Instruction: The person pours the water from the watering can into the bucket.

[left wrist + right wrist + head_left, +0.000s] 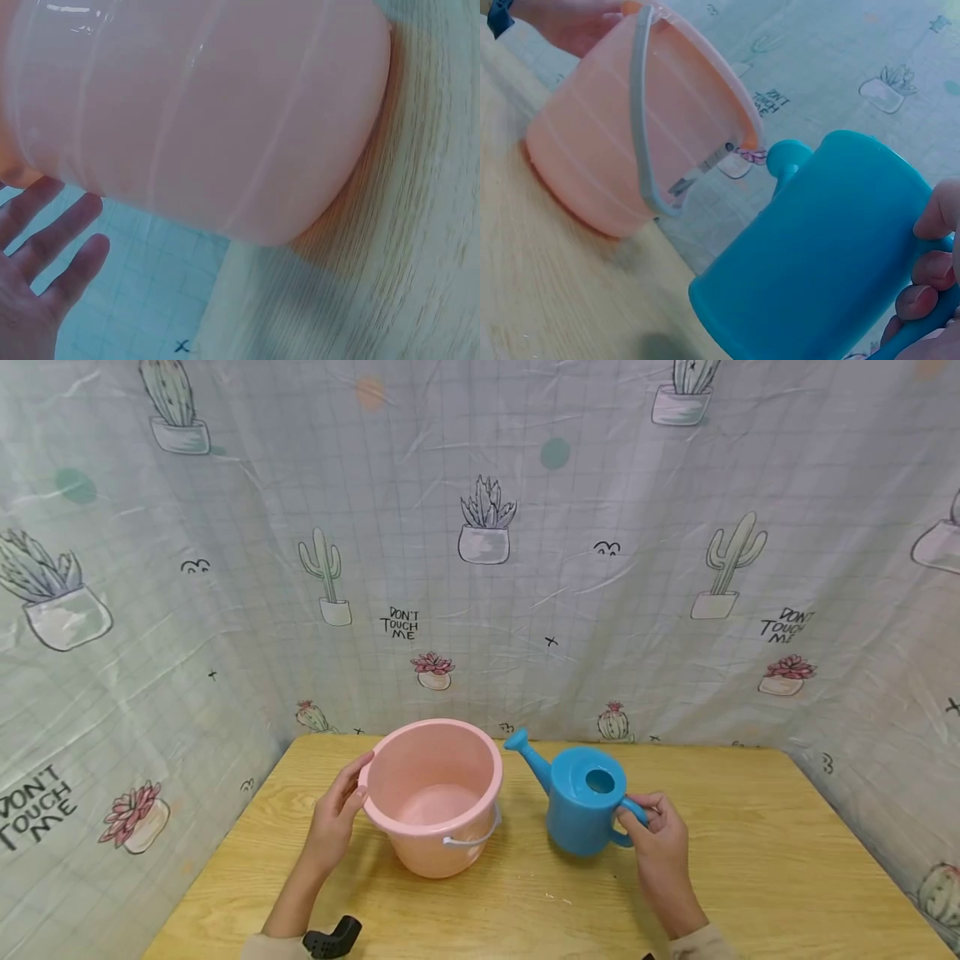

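A pink plastic bucket (431, 852) with a pale handle (472, 842) stands upright on the wooden table, and nothing shows inside it. My left hand (337, 814) touches the left side of its rim. In the left wrist view, the fingers (56, 232) are spread and fairly straight beside the bucket wall (202, 112); the thumb is not seen there. My right hand (660, 839) grips the loop handle of a blue watering can (581, 818), fingers curled round it. The can seems slightly raised from the table, its spout (528, 756) pointing left towards the bucket.
The light wooden table (750, 852) extends to both sides. A printed cactus curtain (555, 593) hangs behind it and along the sides. A black device (333, 937) is at the left wrist. Small pale specks (555, 899) lie on the tabletop near the front.
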Tool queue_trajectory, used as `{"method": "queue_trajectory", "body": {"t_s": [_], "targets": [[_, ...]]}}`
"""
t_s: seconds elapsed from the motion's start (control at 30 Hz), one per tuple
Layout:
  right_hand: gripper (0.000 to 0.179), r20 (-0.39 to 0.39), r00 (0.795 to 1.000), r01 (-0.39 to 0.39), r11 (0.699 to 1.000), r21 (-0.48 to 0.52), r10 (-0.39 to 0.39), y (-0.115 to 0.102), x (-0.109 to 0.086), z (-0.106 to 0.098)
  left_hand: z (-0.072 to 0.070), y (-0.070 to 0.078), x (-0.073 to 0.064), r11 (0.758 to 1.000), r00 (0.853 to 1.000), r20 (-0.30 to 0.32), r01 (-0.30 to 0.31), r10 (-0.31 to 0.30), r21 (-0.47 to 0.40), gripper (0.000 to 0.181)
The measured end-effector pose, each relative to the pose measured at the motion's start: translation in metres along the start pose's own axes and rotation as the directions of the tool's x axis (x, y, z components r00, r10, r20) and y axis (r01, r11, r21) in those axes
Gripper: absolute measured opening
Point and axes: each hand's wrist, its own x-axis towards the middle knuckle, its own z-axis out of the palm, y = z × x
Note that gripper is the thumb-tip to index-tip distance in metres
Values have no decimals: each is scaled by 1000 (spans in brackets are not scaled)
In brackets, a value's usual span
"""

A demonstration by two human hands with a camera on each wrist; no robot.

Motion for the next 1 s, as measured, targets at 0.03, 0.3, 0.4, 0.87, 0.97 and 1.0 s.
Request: {"method": "queue_trajectory", "body": {"t_s": [0.03, 0.3, 0.4, 0.87, 0.97, 1.0], "targets": [[23, 3, 1000, 4, 1000, 8, -4, -1, 0, 0, 0, 0, 0, 1000, 1000, -3, -1, 1, 15, 47], [21, 28, 998, 52, 998, 41, -53, -5, 0, -2, -1, -3, -2, 997, 1000, -22, 2, 0, 77, 47], [22, 44, 996, 70, 997, 38, -71, -5, -1, -2, -2, -4, -3, 996, 1000, -26, 6, -4, 86, 47], [24, 53, 995, 84, 995, 56, -87, -18, -8, -8, 0, -4, -1, 998, 1000, -11, -6, 6, 64, 48], [23, 49, 994, 92, 994, 63, -95, -22, -10, -9, 1, -4, -1, 998, 1000, -12, -6, 7, 57, 48], [23, 49, 994, 94, 993, 68, -97, -24, -11, -9, 1, -4, -1, 998, 1000, -12, -8, 9, 58, 48]]}}
